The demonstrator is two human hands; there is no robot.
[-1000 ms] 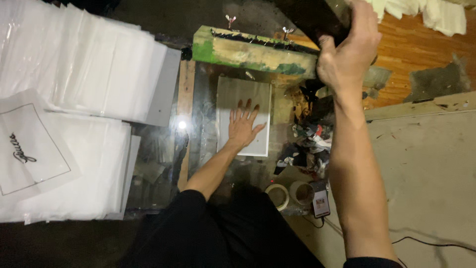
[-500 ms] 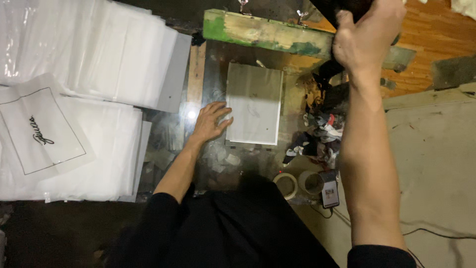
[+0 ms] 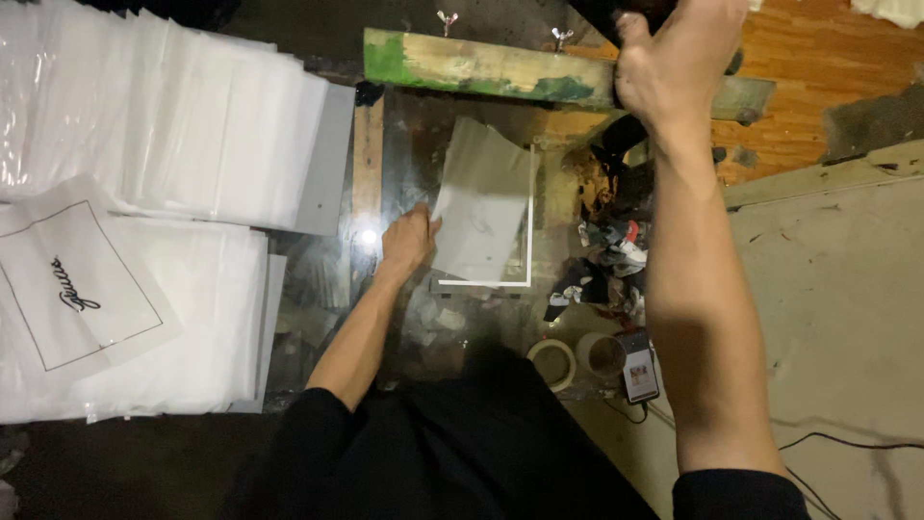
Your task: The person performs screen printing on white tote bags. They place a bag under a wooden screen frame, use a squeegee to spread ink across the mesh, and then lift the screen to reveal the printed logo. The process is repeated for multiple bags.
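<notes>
Our left grip (image 3: 409,241) pinches the left edge of the thin white translucent rectangular sheet (image 3: 481,212), lifting it tilted off the glass bench (image 3: 404,144), long axis running away from us. Beyond the sheet, our right grip (image 3: 674,67) clenches the dark screen frame (image 3: 616,12).

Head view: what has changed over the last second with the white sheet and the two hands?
The left hand, which lay flat on the white sheet, slid to its left edge, took hold and lifted it, so the sheet now sits tilted off the glass plate. The right hand stays raised, gripping the dark frame. The stacks of white bags are unchanged.
</notes>
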